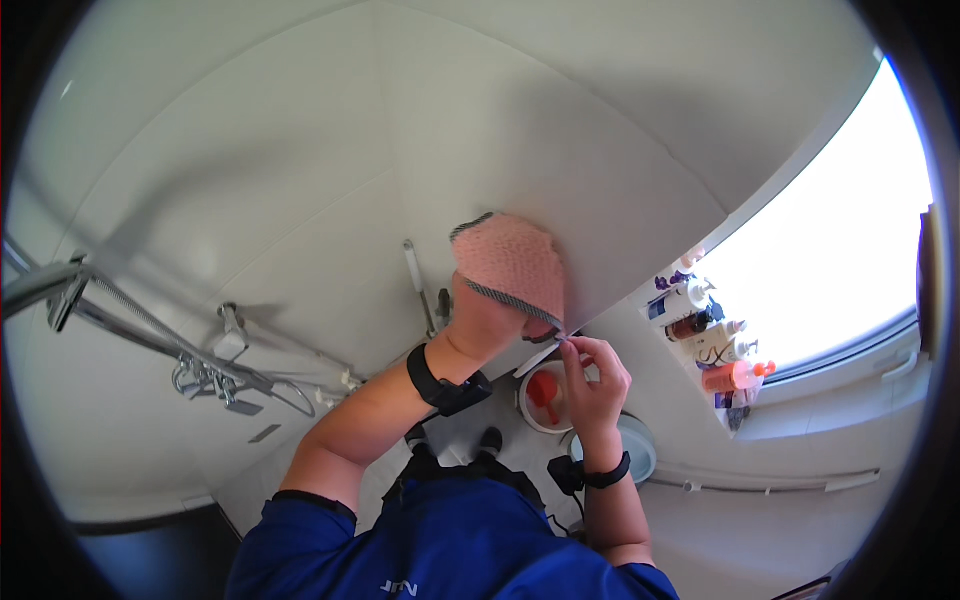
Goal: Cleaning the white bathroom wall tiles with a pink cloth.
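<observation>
the pink cloth point(510, 262), dark-trimmed along its edges, is up in front of the pale wall point(640, 190), draped over the person's left hand point(490, 312). the fabric hides that hand's fingers, so i cannot tell whether they are spread or curled; the arm is raised beneath the cloth, which seems to be what gives it its rounded shape and keeps it up off the floor.

just below the cloth's lower right corner is the right hand point(597, 380), thumb and forefinger pinched together on a small bit of its edge – likely a grip for steadying or tensioning that corner while the left hand bears the rest.

below the cloth, near the right hand, are a white bucket point(522, 402) with a red object point(543, 390) inside and a pale blue basin point(641, 446), both low down and apart from the fabric. well right of the cloth, bottles point(728, 377) are lined up by the window – probably to stay within reach – and well left of it is the shower fitting point(205, 375).
</observation>
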